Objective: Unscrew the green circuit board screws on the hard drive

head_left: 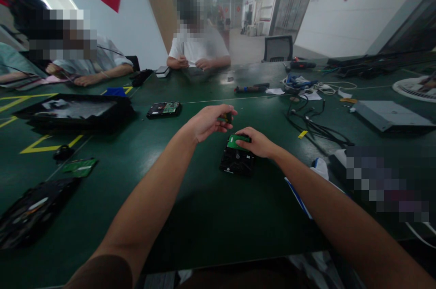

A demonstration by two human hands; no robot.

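A black hard drive (237,164) with a green circuit board (235,140) on its far end lies on the table in front of me. My right hand (254,142) grips the drive's far right end, thumb over the board and fingers around the far edge. Just beyond and to the left, my left hand (213,122) is raised with its fingers curled around a small black-and-yellow piece (228,118). What kind of piece it is, I cannot make out. A second hard drive (164,109) with a green board rests farther back to the left.
To the left are a black tray (78,109), a loose green board (80,167) and a dark drive-like part (34,207). Cables (306,121) and a grey metal box (393,115) occupy the right. Two people (200,48) (102,57) sit across the table.
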